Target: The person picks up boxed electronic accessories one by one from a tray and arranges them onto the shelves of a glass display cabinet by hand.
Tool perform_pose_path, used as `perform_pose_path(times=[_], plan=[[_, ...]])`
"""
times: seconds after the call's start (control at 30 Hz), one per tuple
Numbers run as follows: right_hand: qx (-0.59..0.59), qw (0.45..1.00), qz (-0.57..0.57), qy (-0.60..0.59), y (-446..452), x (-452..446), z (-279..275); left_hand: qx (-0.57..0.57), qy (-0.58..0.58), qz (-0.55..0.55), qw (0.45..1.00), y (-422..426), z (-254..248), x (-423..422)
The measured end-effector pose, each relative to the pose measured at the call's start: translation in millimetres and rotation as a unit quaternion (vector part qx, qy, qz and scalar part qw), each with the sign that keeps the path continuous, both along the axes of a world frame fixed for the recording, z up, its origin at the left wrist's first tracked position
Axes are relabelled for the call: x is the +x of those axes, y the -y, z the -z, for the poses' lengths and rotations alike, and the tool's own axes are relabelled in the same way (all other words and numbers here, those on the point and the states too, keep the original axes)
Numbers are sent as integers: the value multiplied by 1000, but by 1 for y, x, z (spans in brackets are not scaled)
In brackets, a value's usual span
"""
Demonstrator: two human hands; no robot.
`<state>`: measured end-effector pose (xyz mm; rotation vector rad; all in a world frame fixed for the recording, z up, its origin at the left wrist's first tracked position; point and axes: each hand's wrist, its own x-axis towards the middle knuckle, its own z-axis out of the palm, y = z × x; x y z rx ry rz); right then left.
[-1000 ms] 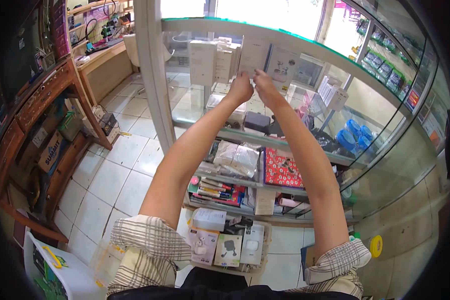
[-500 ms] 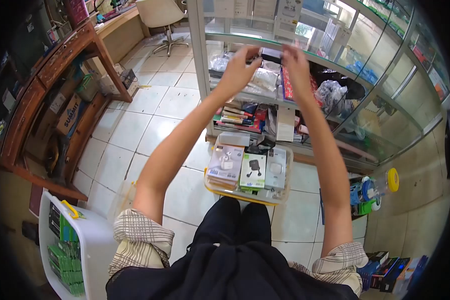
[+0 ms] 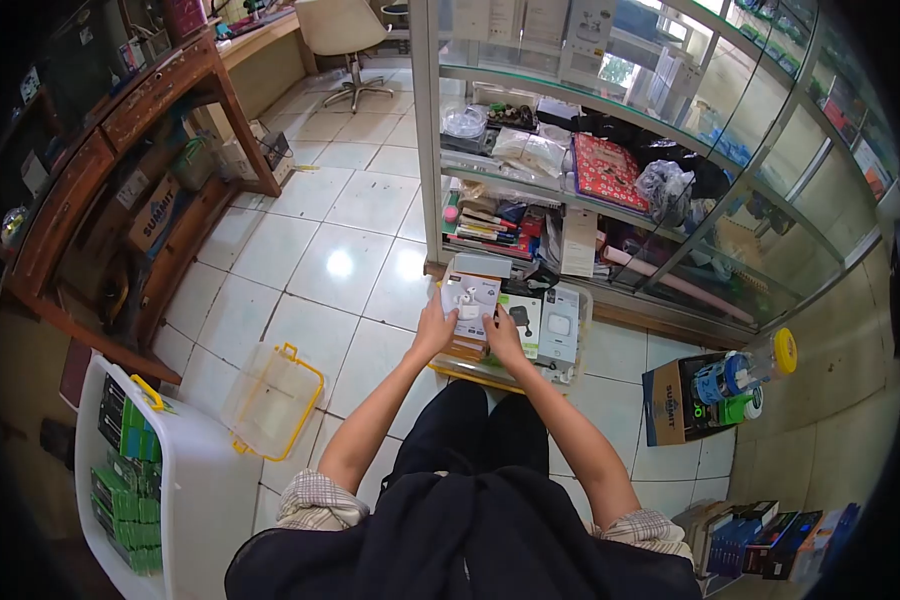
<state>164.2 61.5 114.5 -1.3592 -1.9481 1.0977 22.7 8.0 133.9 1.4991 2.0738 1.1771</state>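
A white earbuds box [image 3: 473,290] with a picture of earbuds on its front is gripped at its sides by both hands. My left hand [image 3: 436,328] closes on its left edge, and my right hand [image 3: 504,330] on its right edge. Beneath and around it is a clear plastic bin [image 3: 580,375] with a yellow-trimmed front, standing on the floor by my knees. Right of my right hand, the bin holds a green-and-white box [image 3: 525,318] showing black earbuds and a grey-white box [image 3: 560,322]. A small pale box [image 3: 482,265] lies at the bin's far end.
Ahead stands a glass display cabinet [image 3: 432,150] with crowded shelves. A clear lid with yellow clips [image 3: 280,405] lies on the floor at left, near a white tub [image 3: 195,480] of green packets. A cardboard box [image 3: 667,405] holding bottles is at right. A wooden desk [image 3: 150,110] lines the left.
Both hands came down from the cabinet's shelf level to the bin and took hold of the earbuds box. The view shifted a little, showing more of the lid and the cardboard box.
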Motion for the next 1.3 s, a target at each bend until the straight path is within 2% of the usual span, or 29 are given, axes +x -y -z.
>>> perform_pose_path(times=[0.07, 0.2, 0.27, 0.4, 0.53, 0.57, 0.63, 0.77, 0.87, 0.93, 1.0, 1.07, 1.13, 1.2, 1.23, 1.3], plan=[[44, 999, 4, -24, 4, -4, 5, 26, 11, -5, 1000, 1, 8, 3], [26, 997, 46, -48, 17, -9, -6, 47, 17, -11, 999, 5, 6, 10], [16, 997, 52, -55, 22, -9, -10, 12, 55, -30, 998, 12, -1, 17], [-19, 995, 65, -75, 30, -3, -21, 16, 53, -30, 998, 26, -5, 23], [-75, 989, 91, -88, 36, 4, -47, -35, 77, -10, 996, 29, -13, 21], [-71, 989, 93, -89, 33, 6, -43, -63, 86, -5, 994, 29, -16, 21], [-140, 979, 54, -134, 24, 14, -32, -80, 103, 8, 991, 30, -17, 20], [-114, 970, 97, -193, 19, 30, -18, -79, 170, 44, 981, 42, -44, 30], [-156, 955, 110, -228, 29, 49, -66, -38, 220, 71, 972, 37, -39, 34], [-145, 954, 102, -243, 34, 60, -103, -14, 242, 90, 966, 41, -74, 43], [-149, 934, 72, -315, 41, 69, -149, 10, 263, 108, 959, 40, -106, 48], [-145, 921, 46, -359, 41, 77, -185, 39, 426, 121, 896, 33, -130, 50], [-110, 909, 7, -402, 36, 84, -215, 106, 527, 162, 827, 27, -161, 55], [-58, 898, -14, -436, 38, 86, -249, 128, 559, 222, 789, 14, -181, 54], [-54, 889, -19, -455, 37, 87, -262, 132, 557, 228, 788, 7, -189, 54], [-47, 879, -26, -473, 30, 87, -277, 128, 566, 325, 747, -5, -201, 59]])
